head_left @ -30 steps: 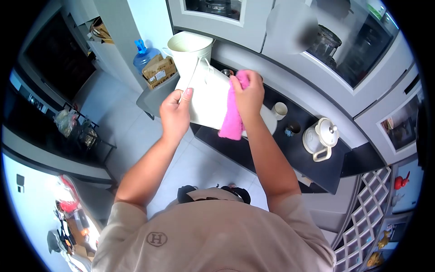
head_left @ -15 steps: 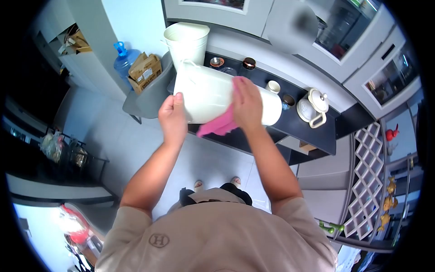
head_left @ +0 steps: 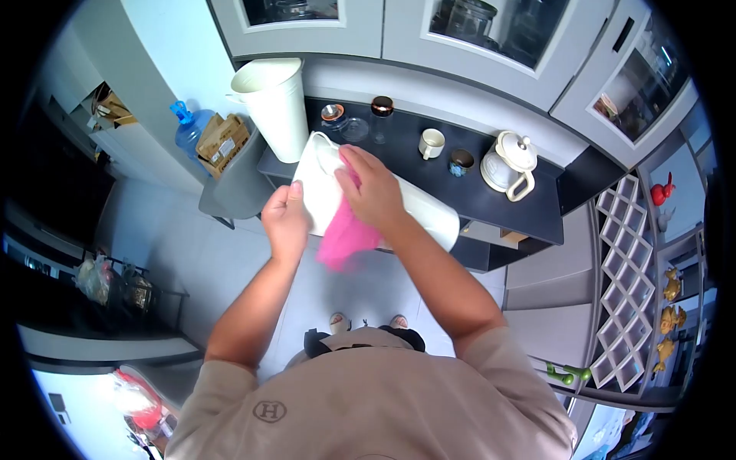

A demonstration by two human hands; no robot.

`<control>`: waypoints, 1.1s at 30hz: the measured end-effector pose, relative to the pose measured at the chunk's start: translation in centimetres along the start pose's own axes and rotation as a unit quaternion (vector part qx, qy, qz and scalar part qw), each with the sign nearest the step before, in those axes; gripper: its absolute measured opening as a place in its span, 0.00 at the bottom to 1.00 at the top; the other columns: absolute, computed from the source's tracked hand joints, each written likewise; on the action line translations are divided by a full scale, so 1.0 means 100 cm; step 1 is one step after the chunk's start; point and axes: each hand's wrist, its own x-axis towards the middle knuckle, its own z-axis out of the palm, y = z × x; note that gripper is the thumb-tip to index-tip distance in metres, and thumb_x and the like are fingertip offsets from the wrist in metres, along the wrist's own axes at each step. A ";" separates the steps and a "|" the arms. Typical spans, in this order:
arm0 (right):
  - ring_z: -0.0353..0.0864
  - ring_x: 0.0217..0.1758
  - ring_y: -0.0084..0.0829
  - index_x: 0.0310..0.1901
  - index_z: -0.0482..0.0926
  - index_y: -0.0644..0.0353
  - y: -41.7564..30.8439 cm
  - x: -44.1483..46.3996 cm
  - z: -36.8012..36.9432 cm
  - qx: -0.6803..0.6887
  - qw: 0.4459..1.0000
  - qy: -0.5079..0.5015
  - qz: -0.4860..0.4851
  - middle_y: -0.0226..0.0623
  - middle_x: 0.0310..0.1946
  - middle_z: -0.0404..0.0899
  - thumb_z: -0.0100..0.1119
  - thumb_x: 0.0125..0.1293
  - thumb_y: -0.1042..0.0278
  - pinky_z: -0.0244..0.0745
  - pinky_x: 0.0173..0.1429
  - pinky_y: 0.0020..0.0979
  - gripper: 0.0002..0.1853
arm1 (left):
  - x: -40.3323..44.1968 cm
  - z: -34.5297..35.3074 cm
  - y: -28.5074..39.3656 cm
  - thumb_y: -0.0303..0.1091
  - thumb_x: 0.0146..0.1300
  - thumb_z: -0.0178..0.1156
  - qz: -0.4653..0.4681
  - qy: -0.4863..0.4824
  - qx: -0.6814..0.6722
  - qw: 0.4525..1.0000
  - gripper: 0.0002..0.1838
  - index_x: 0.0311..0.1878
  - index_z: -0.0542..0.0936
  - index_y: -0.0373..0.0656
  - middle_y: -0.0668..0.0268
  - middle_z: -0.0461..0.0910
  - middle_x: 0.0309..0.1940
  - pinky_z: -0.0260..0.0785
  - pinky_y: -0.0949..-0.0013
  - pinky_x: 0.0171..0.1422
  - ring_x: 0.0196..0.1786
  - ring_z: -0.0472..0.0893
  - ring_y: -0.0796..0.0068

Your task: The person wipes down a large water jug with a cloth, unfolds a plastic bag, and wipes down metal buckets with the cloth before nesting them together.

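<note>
A white bucket (head_left: pixel 427 217) tilts before a dark counter (head_left: pixel 418 170), the left hand (head_left: pixel 286 222) clamped on its rim. The right hand (head_left: pixel 371 190) grips a pink cloth (head_left: pixel 345 236) against its side; beyond stand a mug (head_left: pixel 432 144) and a pitcher (head_left: pixel 502 172)

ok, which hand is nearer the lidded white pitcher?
Right: right hand, on the pink cloth, is left of the pitcher; left hand, at the wide end of the held white container, is farther left.

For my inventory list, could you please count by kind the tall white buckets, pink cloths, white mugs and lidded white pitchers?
Tall white buckets: 2
Pink cloth: 1
White mug: 1
Lidded white pitcher: 1
Total: 5
</note>
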 end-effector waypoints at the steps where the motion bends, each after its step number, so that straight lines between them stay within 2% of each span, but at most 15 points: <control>1: 0.79 0.57 0.45 0.55 0.79 0.60 0.018 -0.009 -0.008 0.002 1.000 -0.005 0.023 0.45 0.55 0.80 0.57 0.67 0.61 0.73 0.61 0.39 0.18 | -0.004 0.001 0.001 0.35 0.73 0.58 0.036 0.019 0.012 0.999 0.17 0.27 0.77 0.37 0.78 0.70 0.22 0.58 0.78 0.30 0.27 0.64 0.88; 4: 0.79 0.57 0.47 0.51 0.83 0.57 0.095 -0.047 -0.040 0.031 0.973 -0.064 0.220 0.45 0.52 0.82 0.50 0.72 0.55 0.72 0.63 0.38 0.19 | -0.003 -0.013 0.012 0.37 0.72 0.59 0.039 0.045 0.019 0.998 0.17 0.27 0.78 0.37 0.78 0.71 0.22 0.58 0.78 0.30 0.27 0.64 0.89; 8: 0.80 0.56 0.48 0.50 0.83 0.58 0.159 -0.093 -0.050 0.071 0.909 -0.092 0.400 0.45 0.51 0.83 0.47 0.73 0.52 0.72 0.61 0.38 0.21 | -0.003 -0.016 0.020 0.38 0.71 0.61 0.081 0.058 0.082 0.992 0.18 0.27 0.79 0.37 0.79 0.72 0.22 0.58 0.78 0.30 0.27 0.64 0.89; 11: 0.81 0.56 0.41 0.53 0.83 0.61 0.153 -0.080 -0.031 0.005 0.898 -0.072 0.435 0.46 0.50 0.84 0.46 0.75 0.49 0.71 0.62 0.34 0.24 | -0.006 -0.007 0.013 0.37 0.70 0.62 0.044 0.038 0.093 0.994 0.16 0.28 0.80 0.37 0.77 0.72 0.21 0.60 0.77 0.30 0.27 0.65 0.88; 13: 0.79 0.59 0.42 0.57 0.80 0.60 0.163 -0.071 0.004 -0.054 0.972 -0.078 0.215 0.47 0.55 0.81 0.44 0.75 0.48 0.68 0.65 0.35 0.25 | -0.012 0.007 0.009 0.37 0.70 0.63 0.080 0.018 0.135 0.987 0.16 0.28 0.79 0.36 0.75 0.72 0.20 0.61 0.75 0.30 0.26 0.66 0.87; 15: 0.74 0.66 0.45 0.64 0.73 0.61 0.059 -0.025 -0.002 0.100 0.948 -0.026 0.302 0.50 0.60 0.77 0.46 0.75 0.49 0.65 0.68 0.34 0.27 | -0.021 0.020 0.007 0.37 0.69 0.63 0.096 0.003 0.182 0.979 0.16 0.28 0.79 0.36 0.73 0.71 0.18 0.62 0.74 0.30 0.26 0.66 0.86; 17: 0.72 0.66 0.50 0.65 0.70 0.64 0.021 -0.009 0.001 0.201 0.947 0.005 0.252 0.53 0.62 0.74 0.51 0.72 0.53 0.66 0.69 0.38 0.27 | -0.022 0.029 0.007 0.38 0.69 0.63 0.096 -0.007 0.232 0.968 0.16 0.28 0.79 0.36 0.72 0.69 0.17 0.63 0.73 0.30 0.26 0.66 0.86; 20: 0.74 0.65 0.50 0.65 0.71 0.64 0.020 -0.021 -0.006 0.099 0.993 0.014 0.061 0.53 0.61 0.75 0.55 0.71 0.58 0.67 0.68 0.38 0.26 | -0.012 0.022 0.005 0.40 0.68 0.64 0.069 0.009 0.143 0.987 0.17 0.28 0.79 0.36 0.70 0.70 0.15 0.62 0.72 0.29 0.23 0.66 0.84; 21: 0.75 0.64 0.49 0.64 0.71 0.64 0.023 -0.026 -0.015 0.102 0.995 0.000 0.024 0.53 0.60 0.75 0.57 0.69 0.60 0.68 0.68 0.38 0.25 | -0.010 0.016 0.005 0.40 0.67 0.65 0.076 0.014 0.164 0.983 0.16 0.28 0.81 0.36 0.68 0.71 0.15 0.63 0.72 0.28 0.22 0.67 0.82; 24: 0.77 0.62 0.47 0.61 0.74 0.65 0.065 -0.056 -0.012 0.160 0.970 -0.016 0.184 0.53 0.58 0.77 0.55 0.71 0.61 0.69 0.66 0.37 0.22 | -0.016 0.009 0.015 0.40 0.64 0.68 0.147 0.032 0.222 0.963 0.15 0.28 0.82 0.37 0.64 0.74 0.15 0.64 0.71 0.27 0.19 0.71 0.78; 26: 0.80 0.58 0.40 0.56 0.78 0.65 0.117 -0.086 0.008 0.180 0.919 -0.023 0.350 0.49 0.53 0.81 0.52 0.73 0.63 0.71 0.63 0.34 0.18 | -0.012 0.005 0.032 0.39 0.60 0.70 0.215 0.002 0.239 0.947 0.14 0.27 0.83 0.38 0.62 0.75 0.15 0.65 0.70 0.27 0.19 0.73 0.74; 29: 0.81 0.53 0.31 0.52 0.80 0.65 0.124 -0.084 0.018 0.299 0.864 0.026 0.404 0.44 0.48 0.83 0.48 0.74 0.65 0.72 0.59 0.29 0.16 | -0.009 0.002 0.050 0.37 0.55 0.74 0.299 -0.023 0.281 0.912 0.13 0.25 0.83 0.38 0.60 0.76 0.16 0.66 0.69 0.27 0.19 0.75 0.67; 30: 0.81 0.51 0.29 0.52 0.80 0.66 0.114 -0.067 0.015 0.336 0.866 0.064 0.365 0.41 0.48 0.83 0.48 0.75 0.66 0.72 0.58 0.28 0.15 | -0.006 0.002 0.052 0.36 0.53 0.75 0.325 -0.028 0.297 0.898 0.12 0.25 0.83 0.39 0.59 0.76 0.16 0.66 0.69 0.27 0.19 0.76 0.64; 32: 0.80 0.50 0.26 0.51 0.80 0.66 0.066 -0.017 -0.004 0.388 0.872 0.117 0.275 0.38 0.47 0.83 0.46 0.76 0.68 0.72 0.57 0.27 0.15 | 0.002 0.001 0.050 0.32 0.53 0.74 0.364 -0.035 0.270 0.891 0.13 0.23 0.80 0.36 0.61 0.72 0.15 0.62 0.70 0.26 0.18 0.70 0.71; 33: 0.79 0.51 0.25 0.51 0.79 0.66 0.047 0.006 -0.013 0.449 0.860 0.101 0.220 0.37 0.48 0.82 0.46 0.76 0.68 0.71 0.58 0.27 0.14 | 0.005 -0.001 0.049 0.30 0.53 0.74 0.384 -0.039 0.256 0.886 0.13 0.22 0.79 0.35 0.62 0.70 0.14 0.60 0.71 0.25 0.18 0.67 0.75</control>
